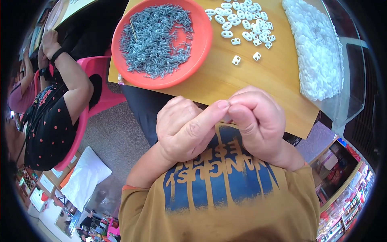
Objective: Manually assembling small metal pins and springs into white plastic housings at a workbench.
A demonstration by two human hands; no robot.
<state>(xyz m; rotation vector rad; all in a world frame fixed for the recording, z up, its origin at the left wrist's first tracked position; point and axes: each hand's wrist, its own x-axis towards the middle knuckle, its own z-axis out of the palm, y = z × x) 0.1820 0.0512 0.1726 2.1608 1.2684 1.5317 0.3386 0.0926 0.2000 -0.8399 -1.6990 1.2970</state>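
Small white part, barely visible, is pinched where both hands meet, held close over the person's chest just off the near edge of the bench. Too hidden to tell its shape.

Largest down:
- Bench: wood-grain top, warm yellow, smooth. It carries all stock within arm's reach.
- Clear bag of white plastic pieces at the right edge, lumpy heap, likely bulk supply parked out of the work zone.
- Round orange tray, smooth plastic with a raised rim, keeps a pile of small grey metal springs from rolling off. 1 thin yellowish stick lies in the pile.
- Loose white plastic toggles, oval with 2 holes, glossy, scattered at the far middle; 2 strays sit nearer.
- Left hand: fingers curled in, thumb stretched across to the right hand, pressing at the pinch point.
- Right hand: narrow fist, fingertips clamped on the part against the left thumb.

Another person in a black dotted top sits on a pink chair to the left, hands apart from these.
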